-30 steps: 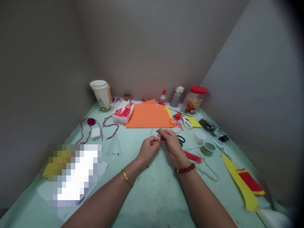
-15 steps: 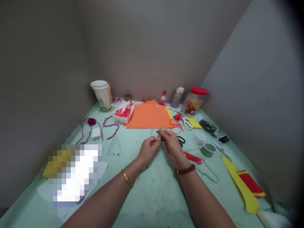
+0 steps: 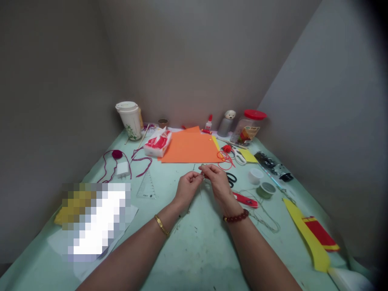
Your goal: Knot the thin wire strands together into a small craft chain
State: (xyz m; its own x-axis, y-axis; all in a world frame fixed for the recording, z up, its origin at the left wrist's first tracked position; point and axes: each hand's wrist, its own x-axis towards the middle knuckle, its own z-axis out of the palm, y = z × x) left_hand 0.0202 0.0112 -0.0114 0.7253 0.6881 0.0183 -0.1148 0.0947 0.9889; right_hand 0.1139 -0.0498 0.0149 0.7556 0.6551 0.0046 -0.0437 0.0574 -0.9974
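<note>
The left hand (image 3: 188, 188) and the right hand (image 3: 218, 182) are held up over a pale green table cover (image 3: 197, 258), close to each other; the fingertips (image 3: 199, 174) of both hands are pinched together on a thin pale thread or needle (image 3: 202, 171), too small to tell which; that thin thing sits between the two hands, a little above the table; a gold bangle (image 3: 161, 225) is on the left wrist, and a dark red bead bracelet (image 3: 235, 216) is on the right wrist; at 12 o'clock from the hands lies a big flat orange paper sheet (image 3: 189, 147); at 1 o'clock is a messy loop of thin red cord (image 3: 224, 159); black-handled scissors (image 3: 231, 180) lie at 3 o'clock, just beside the right hand; a flat red strip (image 3: 245, 200) lies at 4 o'clock, near the right hand; a clear plastic triangle ruler (image 3: 146, 186) lies at 9 o'clock, and a white and red tissue pack (image 3: 157, 143) sits at 11 o'clock; a clear jar with a red lid (image 3: 249, 127) stands far off at 1 o'clock, against the wall.
</note>
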